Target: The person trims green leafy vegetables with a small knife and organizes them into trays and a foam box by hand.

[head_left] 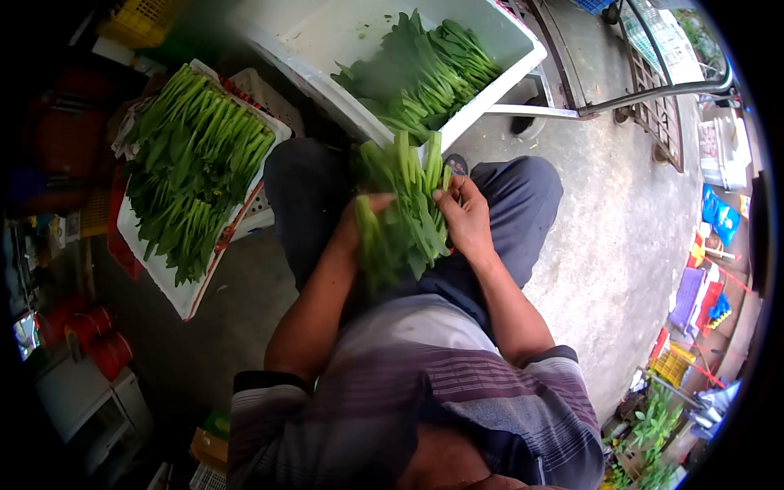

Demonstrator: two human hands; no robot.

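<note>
A bunch of leafy green vegetables is between my two hands above my lap, its pale cut stems toward the white box. My left hand is closed around stems on its left side, partly hidden by greens and smeared by motion. On the other side, my right hand pinches the bunch with thumb and fingers. Just ahead stands a white foam box, with more of the same greens laid in its right end. To the left, a thick pile of greens lies on a white foam lid.
A metal-framed cart stands at the upper right on the concrete floor. Red containers and a white stool-like piece are at the lower left. Along the right edge are a yellow crate, bags and plants.
</note>
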